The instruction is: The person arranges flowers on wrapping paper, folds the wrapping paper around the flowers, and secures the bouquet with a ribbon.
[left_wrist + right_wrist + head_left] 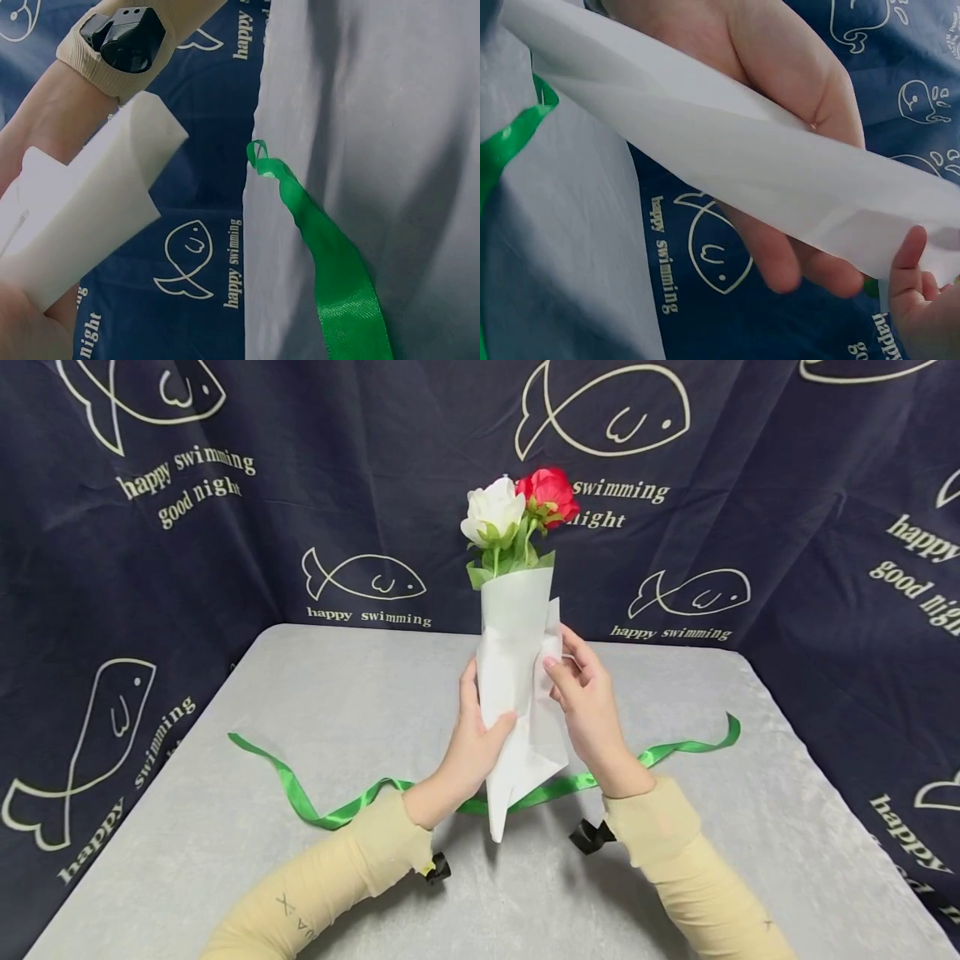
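Note:
Upright above the table's middle, a small bouquet is wrapped in a cone of white paper (515, 618). A white artificial-looking flower (492, 512) and a red one (550, 496) stick out of its top, with green leaves (517, 553) below the blooms. My left hand (474, 739) grips the cone from the left, thumb across the front and fingers mostly hidden behind. On the right, my right hand (592, 697) pinches the paper's loose side edge between thumb and fingers. The cone narrows to a point at its lower end. The stems are hidden inside.
A long green ribbon (296, 789) lies in waves across the grey-covered table (360, 693), passing behind the cone's lower part. Dark blue curtains (420, 435) with white fish drawings and lettering surround the table. Dark camera mounts (591, 837) sit under both wrists.

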`<state>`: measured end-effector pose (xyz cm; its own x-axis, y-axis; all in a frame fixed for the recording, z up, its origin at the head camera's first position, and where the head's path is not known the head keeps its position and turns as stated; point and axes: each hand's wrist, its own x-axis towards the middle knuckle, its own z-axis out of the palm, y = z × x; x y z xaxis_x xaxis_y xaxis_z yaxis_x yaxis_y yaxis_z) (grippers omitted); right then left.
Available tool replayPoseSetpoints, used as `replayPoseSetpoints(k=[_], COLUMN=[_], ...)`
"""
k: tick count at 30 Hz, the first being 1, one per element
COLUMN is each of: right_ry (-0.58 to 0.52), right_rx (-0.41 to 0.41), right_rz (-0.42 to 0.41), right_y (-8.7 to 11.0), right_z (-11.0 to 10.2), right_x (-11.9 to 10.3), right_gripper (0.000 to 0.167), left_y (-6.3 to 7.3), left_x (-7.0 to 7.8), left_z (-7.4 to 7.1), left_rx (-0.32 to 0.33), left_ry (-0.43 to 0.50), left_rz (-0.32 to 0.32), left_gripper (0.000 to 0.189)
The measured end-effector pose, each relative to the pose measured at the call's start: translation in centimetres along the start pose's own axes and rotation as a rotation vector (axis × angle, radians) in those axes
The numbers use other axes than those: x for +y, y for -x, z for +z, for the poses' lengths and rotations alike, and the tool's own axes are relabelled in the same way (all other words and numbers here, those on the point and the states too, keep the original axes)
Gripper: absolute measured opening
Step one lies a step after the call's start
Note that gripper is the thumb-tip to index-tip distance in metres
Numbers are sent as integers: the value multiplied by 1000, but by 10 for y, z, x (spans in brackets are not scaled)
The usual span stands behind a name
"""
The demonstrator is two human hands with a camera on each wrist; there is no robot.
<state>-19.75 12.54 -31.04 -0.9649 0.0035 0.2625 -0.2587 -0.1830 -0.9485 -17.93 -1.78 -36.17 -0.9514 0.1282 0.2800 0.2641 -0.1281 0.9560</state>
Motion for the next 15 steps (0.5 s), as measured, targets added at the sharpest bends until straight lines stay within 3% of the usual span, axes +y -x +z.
replayPoseSetpoints(k=[7, 15], right_ry=[-260, -287], right_rx=[7, -61], right_rz=[-13, -67], right_y=[3, 7], right_z=[3, 3], right_x=[3, 6], right_gripper=[47, 42], left_y=[-1, -3], left_x=[2, 2], left_z=[2, 2], left_rx=[17, 10], left_ry=[82, 149], left_rz=[-12, -14], left_gripper=[81, 84])
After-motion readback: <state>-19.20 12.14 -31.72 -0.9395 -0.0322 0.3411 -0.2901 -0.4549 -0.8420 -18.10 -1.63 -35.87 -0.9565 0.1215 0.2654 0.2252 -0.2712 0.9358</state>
